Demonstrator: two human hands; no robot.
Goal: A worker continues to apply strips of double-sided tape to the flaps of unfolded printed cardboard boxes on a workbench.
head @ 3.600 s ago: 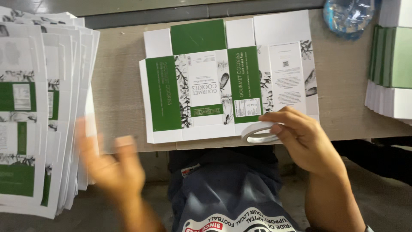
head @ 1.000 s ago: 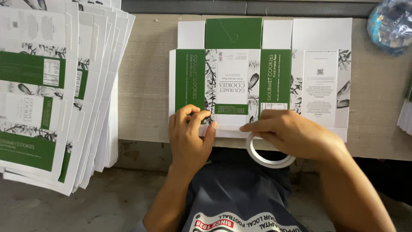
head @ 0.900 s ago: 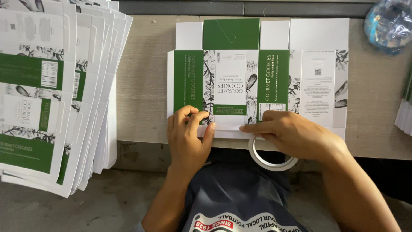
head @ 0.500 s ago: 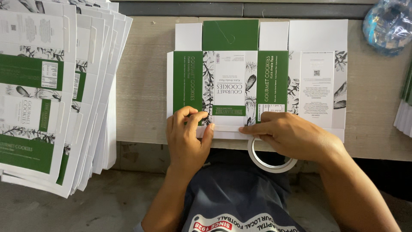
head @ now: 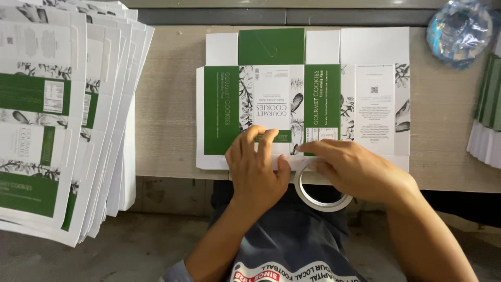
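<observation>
A flat, unfolded green and white carton blank (head: 292,99) lies printed side up on the table. My left hand (head: 258,164) presses its fingers flat on the blank's near white flap. My right hand (head: 355,169) rests beside it on the same flap, holding a roll of clear tape (head: 319,190) that hangs just over the table's near edge. A strip of tape seems to run between the two hands along the flap.
A fanned stack of the same carton blanks (head: 57,115) overhangs the table (head: 167,104) at the left. Folded green and white cartons (head: 488,120) stand at the right edge. A crumpled clear plastic bottle (head: 459,28) lies at the far right corner.
My left hand came up from below the table onto the blank's near flap. In the last second both hands have stayed nearly still on the flap with the tape roll.
</observation>
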